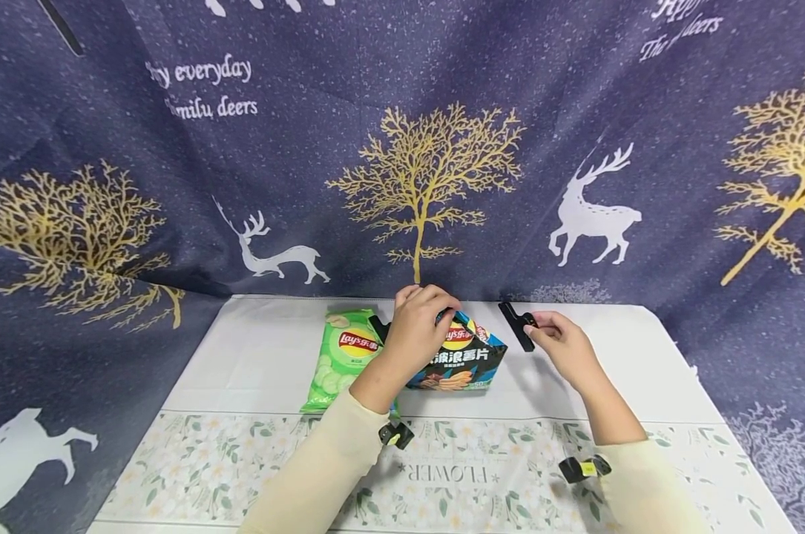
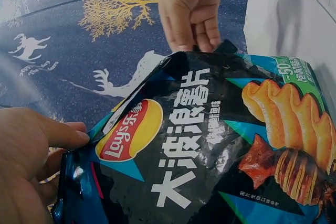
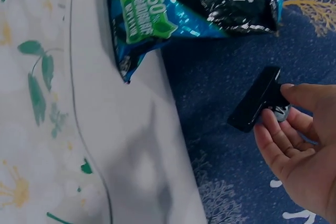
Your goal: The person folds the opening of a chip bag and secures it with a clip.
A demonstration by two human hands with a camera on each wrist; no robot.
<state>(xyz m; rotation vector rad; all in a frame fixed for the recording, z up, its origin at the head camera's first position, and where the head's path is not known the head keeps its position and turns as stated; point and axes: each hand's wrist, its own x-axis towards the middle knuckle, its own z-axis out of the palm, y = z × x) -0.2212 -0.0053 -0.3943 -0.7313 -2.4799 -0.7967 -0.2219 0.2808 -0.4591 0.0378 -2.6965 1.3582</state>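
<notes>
A black and blue bag of Lay's chips stands at the middle of the table. My left hand pinches its folded top edge; in the left wrist view, the thumb and fingers grip one end of that fold. To the right of the bag, my right hand holds a black bag clip by its handles, between thumb and fingers. The clip is apart from the bag. A green bag of Lay's chips lies left of the black one, partly hidden by my left arm. Another black clip shows at its upper right.
The white table has a flower-printed strip along its front. A dark blue curtain with trees and deer hangs right behind the table. Each wrist wears a strapped black device.
</notes>
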